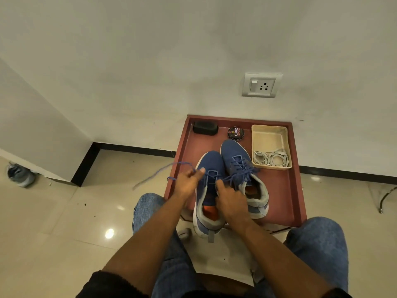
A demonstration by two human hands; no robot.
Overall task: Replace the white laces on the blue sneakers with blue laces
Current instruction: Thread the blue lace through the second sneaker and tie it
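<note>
The two blue sneakers stand side by side on a dark red tray table [285,196], toes pointing to the wall. The left sneaker [209,190] has a blue lace [163,169] only in its lowest eyelets; the right sneaker [242,173] is laced with blue higher up, with loose ends lying over its tongue. The left hand [188,182] has its fingers curled and pinches the blue lace, which runs out to the left as a thin, blurred cord. The right hand [231,200] rests on the collar of the left sneaker with the fingers bent around the tongue area; whether it also holds a lace end I cannot tell. Both shoes have knitted blue uppers, grey padded collars and orange insoles. Just beside the right sneaker a cream rectangular basket [268,134] holds the coiled white laces [270,159]. At the back of the tray lie a round shoe polish tin [235,132] and a black rounded brush [205,128]. The floor [53,222] is glossy beige tile.
</note>
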